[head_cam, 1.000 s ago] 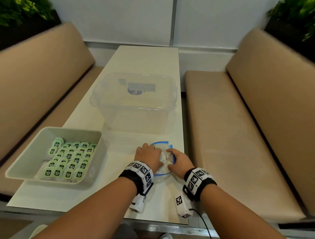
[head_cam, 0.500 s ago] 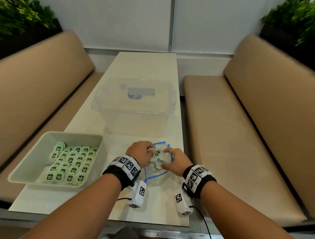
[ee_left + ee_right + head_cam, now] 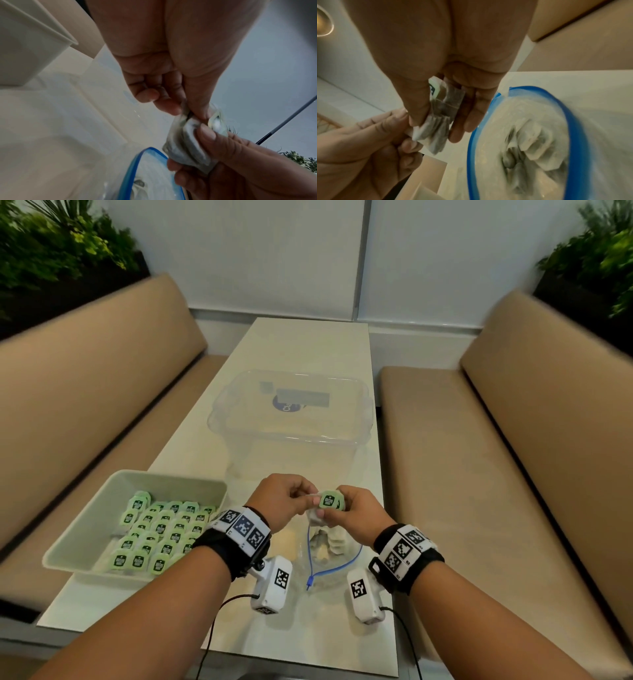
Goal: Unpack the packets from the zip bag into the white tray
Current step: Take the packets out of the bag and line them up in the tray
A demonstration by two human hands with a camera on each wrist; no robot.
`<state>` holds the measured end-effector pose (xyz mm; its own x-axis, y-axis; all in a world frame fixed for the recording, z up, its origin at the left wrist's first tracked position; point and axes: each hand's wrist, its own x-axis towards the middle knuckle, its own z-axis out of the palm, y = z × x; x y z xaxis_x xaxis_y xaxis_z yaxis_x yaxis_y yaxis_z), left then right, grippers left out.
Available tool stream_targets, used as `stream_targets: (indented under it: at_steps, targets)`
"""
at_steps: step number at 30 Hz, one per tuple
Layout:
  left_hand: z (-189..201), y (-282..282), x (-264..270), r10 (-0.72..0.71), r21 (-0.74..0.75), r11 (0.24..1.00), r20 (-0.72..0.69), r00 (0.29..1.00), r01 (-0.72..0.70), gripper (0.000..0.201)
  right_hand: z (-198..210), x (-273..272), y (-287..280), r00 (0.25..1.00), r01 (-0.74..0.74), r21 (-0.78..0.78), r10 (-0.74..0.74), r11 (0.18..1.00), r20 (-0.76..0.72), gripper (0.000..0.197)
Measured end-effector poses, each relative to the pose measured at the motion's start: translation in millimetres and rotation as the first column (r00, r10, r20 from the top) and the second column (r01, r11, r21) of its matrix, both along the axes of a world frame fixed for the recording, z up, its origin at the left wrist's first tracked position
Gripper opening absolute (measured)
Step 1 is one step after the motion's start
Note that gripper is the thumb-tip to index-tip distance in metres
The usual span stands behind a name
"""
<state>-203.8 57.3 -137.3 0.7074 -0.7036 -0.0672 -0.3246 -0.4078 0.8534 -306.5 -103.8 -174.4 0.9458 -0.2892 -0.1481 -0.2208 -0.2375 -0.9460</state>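
A stack of green-labelled packets point(image 3: 328, 501) is held just above the open zip bag point(image 3: 334, 563), which lies on the table with its blue zipper rim spread. My right hand point(image 3: 330, 512) grips the stack between thumb and fingers point(image 3: 436, 128). My left hand point(image 3: 310, 501) pinches the stack's near end point(image 3: 186, 115). In the right wrist view more packets point(image 3: 529, 139) lie inside the bag point(image 3: 573, 121). The white tray point(image 3: 85, 529) stands to the left, with rows of several packets point(image 3: 161, 534) in it.
A large clear plastic tub point(image 3: 291, 419) stands on the table just beyond the hands. Tan bench seats point(image 3: 479, 474) run along both sides of the narrow table. Plants stand in the back corners.
Both hands were pressed on the zip bag at table level; they have since risen together, lifting a stack of packets out of the bag's mouth.
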Motion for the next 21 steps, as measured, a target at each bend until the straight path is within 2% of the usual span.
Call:
stream_targets:
  at_steps: [4,7,13,16,19,21]
  targets:
    - [10.3,13.1,13.2,0.015,0.037,0.999,0.024,1.000,-0.016,0.008,7.0,11.1,8.6,1.000,0.011,0.097,-0.012,0.995,0.008,0.023]
    - [17.2,23.9,27.1,0.053,0.093,0.994,0.099,0.994,-0.063,0.008,10.8,22.4,17.3,0.999,0.036,0.159,-0.040,0.987,0.021,0.027]
    - [40.0,53.3,54.7,0.080,0.150,0.983,0.195,0.978,-0.110,0.005,28.8,46.4,38.7,0.998,0.011,0.308,-0.031,0.951,0.061,0.013]
    - [55.8,71.7,68.0,0.073,0.187,0.975,0.249,0.966,-0.122,0.004,34.4,65.1,52.5,0.999,-0.010,0.297,-0.004,0.955,0.050,0.020]
    - [70.3,89.8,80.7,0.008,0.247,0.965,0.317,0.948,-0.091,0.004,41.5,84.1,72.5,0.998,-0.035,0.217,0.023,0.976,0.058,0.023]
    - [78.5,101.6,88.4,-0.037,0.277,0.959,0.340,0.940,-0.063,0.004,46.0,96.4,88.0,0.994,-0.076,0.142,0.065,0.987,0.083,0.017]
